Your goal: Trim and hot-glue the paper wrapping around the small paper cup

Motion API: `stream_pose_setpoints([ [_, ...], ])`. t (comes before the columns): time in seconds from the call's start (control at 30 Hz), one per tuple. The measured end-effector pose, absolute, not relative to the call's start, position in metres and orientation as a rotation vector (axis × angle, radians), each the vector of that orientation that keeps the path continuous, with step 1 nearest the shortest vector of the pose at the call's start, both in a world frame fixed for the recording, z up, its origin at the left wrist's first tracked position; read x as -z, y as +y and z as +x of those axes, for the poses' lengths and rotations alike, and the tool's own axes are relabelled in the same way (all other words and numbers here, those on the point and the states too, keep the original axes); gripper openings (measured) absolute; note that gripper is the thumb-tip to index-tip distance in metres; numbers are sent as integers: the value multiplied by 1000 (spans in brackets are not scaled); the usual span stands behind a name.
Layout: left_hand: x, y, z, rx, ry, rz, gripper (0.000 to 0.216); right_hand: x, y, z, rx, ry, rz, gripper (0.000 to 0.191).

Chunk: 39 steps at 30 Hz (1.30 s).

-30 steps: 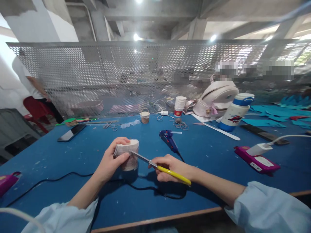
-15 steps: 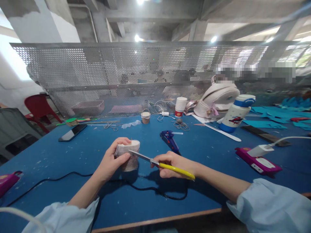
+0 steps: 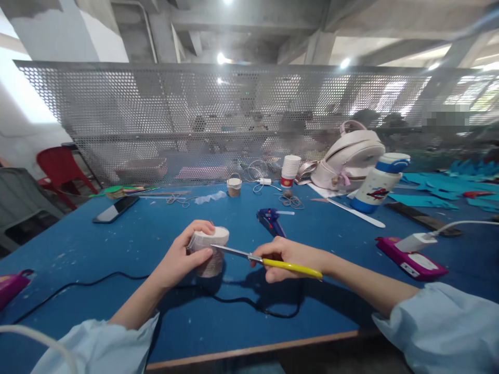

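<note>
My left hand [image 3: 180, 257] is wrapped round a small pale cup-shaped piece [image 3: 209, 248] covered in wound string, held just above the blue table [image 3: 128, 244]. My right hand [image 3: 290, 257] grips yellow-handled scissors [image 3: 268, 261]; their metal blades point left and touch the cup's upper side. A blue glue gun [image 3: 270, 220] lies just behind my right hand, its black cord [image 3: 241, 301] running under my arms.
A phone [image 3: 115, 209] lies at the far left, and a second small cup [image 3: 234, 187], stacked paper cups [image 3: 289, 170], a pink bag [image 3: 351, 156] and a bottle [image 3: 376, 182] stand at the back. A magenta device [image 3: 413, 258] with a white plug sits at right. A perforated metal screen [image 3: 156, 114] bounds the far edge.
Both hands with the cup and scissors have shifted slightly right and up. The person at the far left by the red chair is gone from view.
</note>
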State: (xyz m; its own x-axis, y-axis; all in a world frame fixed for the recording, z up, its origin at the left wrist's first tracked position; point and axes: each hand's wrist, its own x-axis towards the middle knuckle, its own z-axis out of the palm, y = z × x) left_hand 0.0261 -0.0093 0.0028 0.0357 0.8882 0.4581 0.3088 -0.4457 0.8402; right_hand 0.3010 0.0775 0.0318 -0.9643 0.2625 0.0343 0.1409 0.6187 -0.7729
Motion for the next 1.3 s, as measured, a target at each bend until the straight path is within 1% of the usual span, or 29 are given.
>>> stream_pose_setpoints([
  [0.17, -4, -10, 25, -1383, 1202, 1831, 24, -46, 85, 303, -1325, -2773, -376, 72],
  [0.33, -4, -10, 26, -1394, 1174, 1825, 24, -52, 87, 306, -1627, -2713, -487, 73],
  [0.4, -4, -11, 27, -1400, 1176, 1812, 24, -50, 86, 307, -1692, -2674, -490, 72],
  [0.87, -7, -12, 27, -1362, 1223, 1774, 33, -37, 85, 307, -1722, -2599, -402, 70],
  [1.3, -3, -11, 26, -1381, 1197, 1728, 33, -35, 83, 309, -1726, -2603, -405, 72],
])
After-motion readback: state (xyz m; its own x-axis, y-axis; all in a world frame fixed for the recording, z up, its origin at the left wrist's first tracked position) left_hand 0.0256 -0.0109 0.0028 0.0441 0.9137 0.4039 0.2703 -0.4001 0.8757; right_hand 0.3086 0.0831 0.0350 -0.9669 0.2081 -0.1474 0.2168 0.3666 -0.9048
